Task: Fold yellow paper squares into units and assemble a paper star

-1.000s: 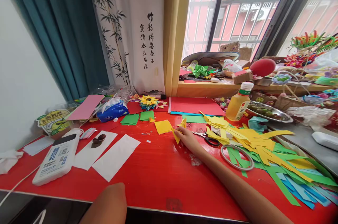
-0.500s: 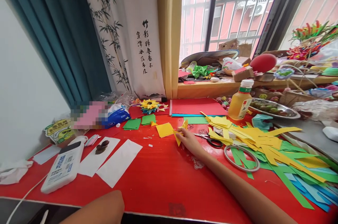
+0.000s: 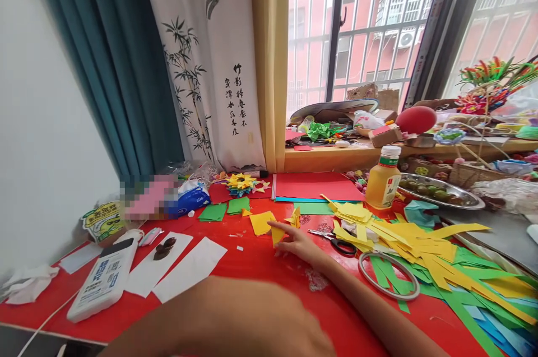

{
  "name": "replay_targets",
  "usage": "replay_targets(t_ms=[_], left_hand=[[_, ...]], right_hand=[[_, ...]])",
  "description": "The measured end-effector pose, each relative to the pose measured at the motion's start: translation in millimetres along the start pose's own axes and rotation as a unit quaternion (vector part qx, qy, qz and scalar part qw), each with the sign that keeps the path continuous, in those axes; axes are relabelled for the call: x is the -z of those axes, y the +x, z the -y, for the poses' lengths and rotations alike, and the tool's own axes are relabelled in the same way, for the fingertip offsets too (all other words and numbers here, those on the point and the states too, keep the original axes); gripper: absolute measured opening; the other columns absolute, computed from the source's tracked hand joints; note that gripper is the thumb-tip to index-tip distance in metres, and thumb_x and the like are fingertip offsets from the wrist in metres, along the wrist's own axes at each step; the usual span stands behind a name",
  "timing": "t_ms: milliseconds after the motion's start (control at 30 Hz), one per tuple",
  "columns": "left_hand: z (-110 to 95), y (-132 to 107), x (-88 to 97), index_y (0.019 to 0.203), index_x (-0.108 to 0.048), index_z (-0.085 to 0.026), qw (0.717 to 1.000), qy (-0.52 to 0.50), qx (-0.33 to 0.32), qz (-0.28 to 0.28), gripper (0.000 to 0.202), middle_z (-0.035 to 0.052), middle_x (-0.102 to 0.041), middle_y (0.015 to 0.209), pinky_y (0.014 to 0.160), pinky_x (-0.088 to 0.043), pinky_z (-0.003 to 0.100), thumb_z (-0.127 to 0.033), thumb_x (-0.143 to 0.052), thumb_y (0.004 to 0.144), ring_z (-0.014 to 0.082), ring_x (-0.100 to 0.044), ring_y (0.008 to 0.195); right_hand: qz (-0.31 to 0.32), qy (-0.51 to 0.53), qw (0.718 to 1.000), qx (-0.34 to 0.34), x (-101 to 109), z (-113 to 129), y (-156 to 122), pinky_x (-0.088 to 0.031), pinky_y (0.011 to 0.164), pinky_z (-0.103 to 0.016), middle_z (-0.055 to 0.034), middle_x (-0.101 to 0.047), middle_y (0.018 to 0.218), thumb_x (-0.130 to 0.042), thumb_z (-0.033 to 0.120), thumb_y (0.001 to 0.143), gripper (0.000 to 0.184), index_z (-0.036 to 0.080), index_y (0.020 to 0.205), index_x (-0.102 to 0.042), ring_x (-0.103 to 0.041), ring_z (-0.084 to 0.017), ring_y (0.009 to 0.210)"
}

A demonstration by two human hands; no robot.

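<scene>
Hands apart. Right hand, mid-table, has its fingers closed on a yellow paper piece, held just right of the yellow square stack. Left hand is near, motion-blurred; can't tell what its fingers are doing. Folded yellow pieces just beyond the right hand. Scissors to its right, then tape roll and paper offcuts. Far side: paper star ornament, red sheets; bottle far right. White paper strips left.
</scene>
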State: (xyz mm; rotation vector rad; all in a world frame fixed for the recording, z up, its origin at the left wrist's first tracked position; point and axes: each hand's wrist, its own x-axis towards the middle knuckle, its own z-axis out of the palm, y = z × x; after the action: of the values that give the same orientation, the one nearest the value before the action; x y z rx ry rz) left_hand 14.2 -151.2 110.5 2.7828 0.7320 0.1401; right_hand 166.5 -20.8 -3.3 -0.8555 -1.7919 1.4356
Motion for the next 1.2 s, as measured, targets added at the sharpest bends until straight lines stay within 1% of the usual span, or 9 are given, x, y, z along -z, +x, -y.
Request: replay_targets(t_ms=[67, 167, 267, 333, 533, 667, 833, 1067, 1200], left_hand=[[26.4, 26.2, -3.3, 0.099, -0.055, -0.024, 1.000, 0.017, -0.004, -0.007, 0.027, 0.0038, -0.060, 0.090, 0.074, -0.045, 0.029, -0.038, -0.040, 0.080, 0.0177, -0.055, 0.087], [76.3, 47.4, -20.5, 0.099, -0.052, -0.020, 0.982, 0.105, 0.075, -0.136, 0.026, 0.0065, -0.058, 0.096, 0.078, -0.042, 0.030, -0.030, -0.032, 0.085, 0.0177, -0.053, 0.090], [117.2, 49.2, -38.5, 0.096, -0.051, -0.019, 0.957, 0.110, 0.156, -0.220, 0.024, 0.0050, -0.057, 0.094, 0.079, -0.041, 0.030, -0.033, -0.035, 0.084, 0.0170, -0.052, 0.090], [132.3, 44.4, -45.7, 0.098, -0.049, -0.020, 0.952, 0.081, 0.171, -0.240, 0.025, 0.0034, -0.056, 0.094, 0.076, -0.042, 0.027, -0.036, -0.038, 0.082, 0.0157, -0.052, 0.088], [143.4, 32.8, -50.3, 0.106, -0.047, -0.023, 0.955, -0.003, 0.183, -0.235, 0.033, 0.0003, -0.057, 0.091, 0.069, -0.043, 0.024, -0.042, -0.041, 0.080, 0.0129, -0.053, 0.078], [145.6, 35.1, -53.8, 0.096, -0.054, -0.020, 0.957, -0.003, 0.161, -0.241, 0.026, 0.0023, -0.059, 0.093, 0.074, -0.042, 0.025, -0.034, -0.036, 0.083, 0.0134, -0.054, 0.082], [145.6, 37.7, -55.8, 0.092, -0.055, -0.020, 0.949, -0.027, 0.154, -0.274, 0.025, 0.0026, -0.060, 0.091, 0.075, -0.041, 0.026, -0.025, -0.032, 0.084, 0.0140, -0.054, 0.083], [150.5, 40.3, -60.5, 0.083, -0.052, -0.017, 0.912, -0.221, 0.184, -0.291, 0.016, 0.0004, -0.057, 0.072, 0.055, -0.044, 0.022, -0.026, -0.040, 0.078, 0.0122, -0.054, 0.064], [158.3, 42.3, -60.7, 0.083, -0.051, -0.016, 0.866, -0.326, 0.208, -0.317, 0.018, 0.0006, -0.055, 0.069, 0.044, -0.043, 0.020, -0.030, -0.043, 0.075, 0.0122, -0.053, 0.061]], right_hand=[[0.022, 0.007, 1.000, 0.015, 0.4, 0.0, -0.2, -0.045, 0.065, -0.026, 0.0011, -0.061, 0.070, -0.050, 0.015, 0.068, 0.056, 0.023, 0.123, -0.039, -0.057, -0.014, 0.066], [-0.012, -0.017, 0.999, 0.050, -0.9, -5.9, 4.6, -0.045, 0.067, -0.027, -0.0016, -0.061, 0.082, -0.049, 0.012, 0.067, 0.045, 0.022, 0.111, -0.050, -0.057, -0.015, 0.073], [0.007, 0.014, 1.000, 0.022, -2.9, -12.3, 10.2, -0.046, 0.060, -0.026, 0.0002, -0.061, 0.080, -0.044, 0.013, 0.070, 0.048, 0.025, 0.116, -0.044, -0.059, -0.014, 0.065], [0.007, 0.033, 0.999, 0.015, -3.9, -13.2, 11.7, -0.046, 0.058, -0.025, -0.0004, -0.061, 0.083, -0.044, 0.016, 0.072, 0.048, 0.025, 0.120, -0.041, -0.060, -0.014, 0.064], [-0.032, 0.048, 0.998, 0.003, -7.0, -9.1, 11.4, -0.045, 0.053, -0.023, -0.0035, -0.059, 0.094, -0.046, 0.028, 0.076, 0.044, 0.024, 0.119, -0.042, -0.060, -0.013, 0.063], [-0.077, 0.065, 0.995, -0.015, -9.3, -11.0, 12.7, -0.045, 0.051, -0.024, -0.0053, -0.059, 0.094, -0.047, 0.025, 0.074, 0.046, 0.019, 0.119, -0.041, -0.059, -0.012, 0.057], [-0.064, 0.083, 0.994, 0.000, -10.6, -7.8, 11.9, -0.045, 0.050, -0.024, -0.0054, -0.058, 0.098, -0.052, 0.024, 0.071, 0.046, 0.020, 0.116, -0.041, -0.060, -0.012, 0.056], [-0.010, 0.123, 0.992, 0.038, -11.2, 1.2, 5.5, -0.045, 0.051, -0.024, -0.0048, -0.059, 0.093, -0.056, 0.032, 0.071, 0.047, 0.022, 0.114, -0.042, -0.057, -0.011, 0.054], [-0.059, 0.155, 0.983, 0.077, -20.4, 27.5, -1.3, -0.043, 0.049, -0.022, -0.0009, -0.057, 0.088, -0.050, 0.032, 0.077, 0.055, 0.029, 0.127, -0.025, -0.050, -0.006, 0.047]])
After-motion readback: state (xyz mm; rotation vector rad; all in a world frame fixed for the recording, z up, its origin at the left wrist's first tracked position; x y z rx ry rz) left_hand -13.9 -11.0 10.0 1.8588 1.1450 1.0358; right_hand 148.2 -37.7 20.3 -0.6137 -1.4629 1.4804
